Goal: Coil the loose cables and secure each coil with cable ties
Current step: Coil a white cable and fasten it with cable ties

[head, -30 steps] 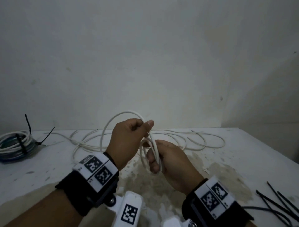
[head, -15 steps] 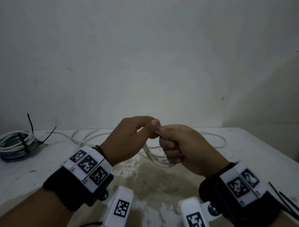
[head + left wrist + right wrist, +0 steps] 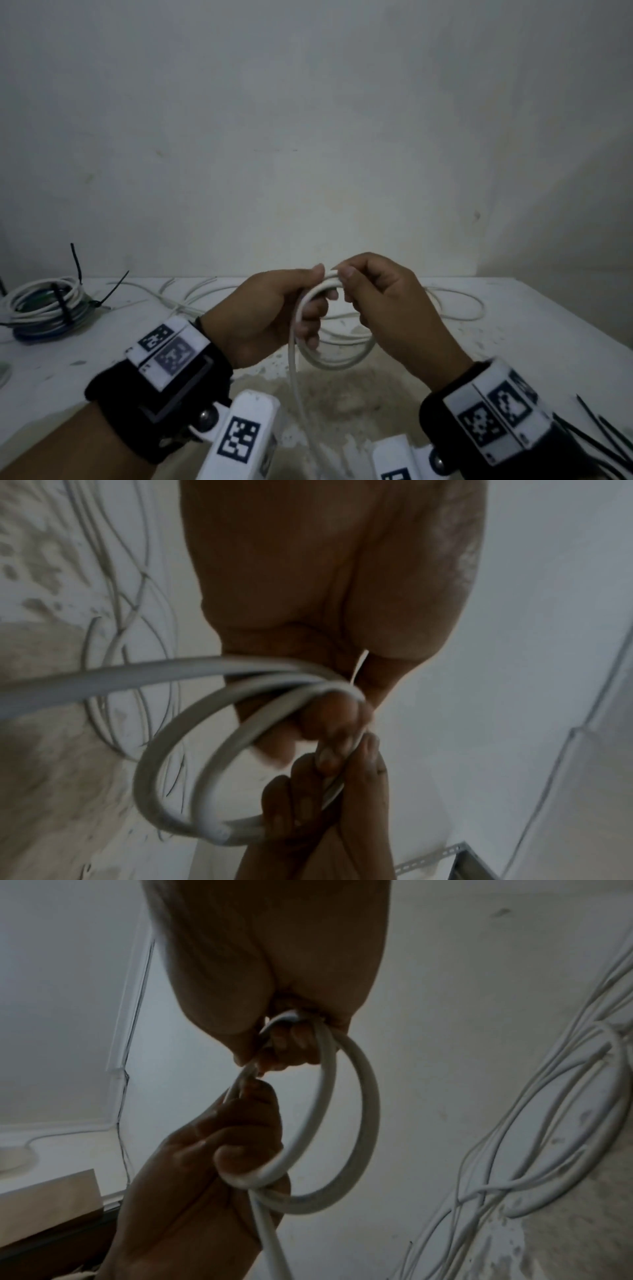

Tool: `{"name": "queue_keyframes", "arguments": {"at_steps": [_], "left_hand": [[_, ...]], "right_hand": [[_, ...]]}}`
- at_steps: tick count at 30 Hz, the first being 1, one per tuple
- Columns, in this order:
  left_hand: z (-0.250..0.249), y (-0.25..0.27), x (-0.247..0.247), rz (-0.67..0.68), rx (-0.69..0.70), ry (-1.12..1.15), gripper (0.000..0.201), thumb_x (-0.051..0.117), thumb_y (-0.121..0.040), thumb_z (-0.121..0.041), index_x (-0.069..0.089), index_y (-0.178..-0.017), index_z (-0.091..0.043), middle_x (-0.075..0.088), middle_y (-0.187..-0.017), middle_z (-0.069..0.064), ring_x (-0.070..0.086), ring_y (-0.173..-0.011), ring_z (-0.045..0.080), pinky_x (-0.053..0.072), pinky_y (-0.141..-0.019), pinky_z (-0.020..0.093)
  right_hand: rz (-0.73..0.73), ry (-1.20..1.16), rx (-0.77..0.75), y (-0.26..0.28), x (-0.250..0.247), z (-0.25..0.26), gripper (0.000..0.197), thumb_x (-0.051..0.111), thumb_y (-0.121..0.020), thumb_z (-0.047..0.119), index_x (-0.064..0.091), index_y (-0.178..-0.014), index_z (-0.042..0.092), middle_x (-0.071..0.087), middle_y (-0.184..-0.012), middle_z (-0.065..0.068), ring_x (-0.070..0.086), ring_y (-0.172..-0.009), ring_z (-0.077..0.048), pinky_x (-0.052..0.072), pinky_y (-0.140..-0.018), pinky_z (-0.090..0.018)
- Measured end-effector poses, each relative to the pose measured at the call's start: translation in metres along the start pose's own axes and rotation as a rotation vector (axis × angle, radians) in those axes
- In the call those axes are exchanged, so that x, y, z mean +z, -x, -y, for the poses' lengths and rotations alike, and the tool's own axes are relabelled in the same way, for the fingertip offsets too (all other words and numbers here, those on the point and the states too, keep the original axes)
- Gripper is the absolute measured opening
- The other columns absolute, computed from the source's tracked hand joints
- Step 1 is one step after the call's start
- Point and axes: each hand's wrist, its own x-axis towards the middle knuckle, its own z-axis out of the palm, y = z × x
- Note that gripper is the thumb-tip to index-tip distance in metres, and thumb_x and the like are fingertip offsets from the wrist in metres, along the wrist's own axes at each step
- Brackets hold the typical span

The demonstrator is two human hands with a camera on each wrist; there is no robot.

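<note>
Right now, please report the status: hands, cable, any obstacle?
Left hand grips white cable coil. Right hand pinches its top. Loose cable trails on table. No obstacle seen.

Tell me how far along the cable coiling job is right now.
Done: one tied bundle sits at the table's far left, black ties round it. In hand: the left hand and right hand both grip a small white cable coil, only a few loops. Left: loose white cable lies behind the hands, and this coil needs a tie from the spare ties.
</note>
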Motion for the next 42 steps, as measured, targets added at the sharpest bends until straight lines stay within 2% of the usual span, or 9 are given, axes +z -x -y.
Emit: {"name": "queue_keyframes", "arguments": {"at_steps": [4,9,15,18,24,27,33,38,42], "left_hand": [[0.000,0.003,-0.012,0.137,-0.110,0.062,0.036,0.040,-0.087,-0.020,0.067,-0.073,-0.003,0.058,-0.059,0.008,0.054,-0.048,0.020,0.050,-0.062,0.034],[0.000,0.004,-0.009,0.092,-0.126,0.142,0.035,0.035,-0.092,-0.025,0.060,-0.075,-0.007,0.033,-0.049,-0.004,0.029,-0.038,0.008,0.034,-0.048,0.024],[0.005,-0.002,-0.006,-0.206,0.004,0.165,0.032,0.039,-0.099,-0.028,0.053,-0.078,-0.010,0.024,-0.049,-0.008,0.020,-0.038,0.006,0.023,-0.040,0.019],[-0.002,-0.004,-0.019,-0.311,0.081,0.328,0.030,0.037,-0.100,-0.028,0.050,-0.082,-0.009,0.026,-0.047,-0.008,0.022,-0.034,0.005,0.025,-0.036,0.017],[-0.007,-0.001,-0.030,-0.362,0.146,0.443,0.032,0.035,-0.102,-0.027,0.051,-0.082,-0.008,0.028,-0.046,-0.006,0.023,-0.035,0.006,0.027,-0.036,0.017],[-0.011,0.004,-0.037,-0.388,0.159,0.436,0.032,0.036,-0.102,-0.027,0.051,-0.081,-0.008,0.028,-0.046,-0.009,0.023,-0.034,0.006,0.027,-0.036,0.015],[-0.012,0.013,-0.058,-0.423,0.155,0.442,0.031,0.036,-0.102,-0.026,0.051,-0.082,-0.008,0.027,-0.047,-0.009,0.023,-0.035,0.006,0.028,-0.035,0.017],[-0.008,0.016,-0.055,-0.374,0.082,0.361,0.030,0.038,-0.100,-0.026,0.054,-0.083,-0.006,0.025,-0.048,-0.009,0.021,-0.035,0.005,0.025,-0.034,0.017],[-0.006,0.019,-0.051,-0.318,0.018,0.262,0.032,0.039,-0.099,-0.028,0.055,-0.082,-0.006,0.024,-0.047,-0.009,0.020,-0.034,0.004,0.020,-0.035,0.017]], "right_hand": [[0.091,0.050,-0.059,0.001,0.004,0.005,0.021,0.057,-0.091,0.014,0.064,-0.072,0.018,0.062,-0.064,0.011,0.059,-0.064,-0.005,0.044,-0.061,-0.016],[0.068,0.056,-0.044,-0.006,0.010,0.006,0.017,0.057,-0.090,0.013,0.064,-0.075,0.017,0.063,-0.063,0.009,0.061,-0.068,-0.010,0.048,-0.066,-0.024],[-0.119,0.254,0.104,-0.006,0.018,-0.008,0.031,0.049,-0.095,0.035,0.049,-0.124,0.025,0.057,-0.102,0.002,0.054,-0.089,-0.008,0.040,-0.075,-0.017],[-0.193,0.328,0.066,0.018,0.023,-0.006,0.014,0.052,-0.091,0.030,0.060,-0.099,0.022,0.060,-0.095,0.009,0.054,-0.086,-0.006,0.040,-0.073,-0.014],[0.478,0.499,0.106,0.051,0.047,-0.015,0.014,0.053,-0.090,0.043,0.054,-0.088,0.029,0.060,-0.083,0.009,0.057,-0.082,-0.010,0.044,-0.076,-0.029],[0.406,0.823,-0.006,0.042,0.040,-0.030,0.033,0.050,-0.092,0.045,0.055,-0.067,0.023,0.047,-0.070,0.006,0.052,-0.075,-0.017,0.037,-0.069,-0.031],[0.175,1.258,-0.099,0.037,0.013,-0.050,0.029,0.091,-0.050,0.029,0.064,-0.053,0.018,0.053,-0.050,-0.005,0.053,-0.044,-0.026,0.040,-0.049,-0.033],[0.105,0.576,0.243,0.022,0.003,-0.044,0.026,0.054,-0.091,0.021,0.063,-0.116,0.020,0.063,-0.105,0.003,0.060,-0.091,-0.012,0.047,-0.078,-0.026],[-0.025,-0.094,0.322,0.011,0.003,-0.031,0.009,0.054,-0.094,0.014,0.054,-0.099,0.022,0.067,-0.080,-0.012,0.065,-0.063,-0.020,0.058,-0.066,-0.041]]}}
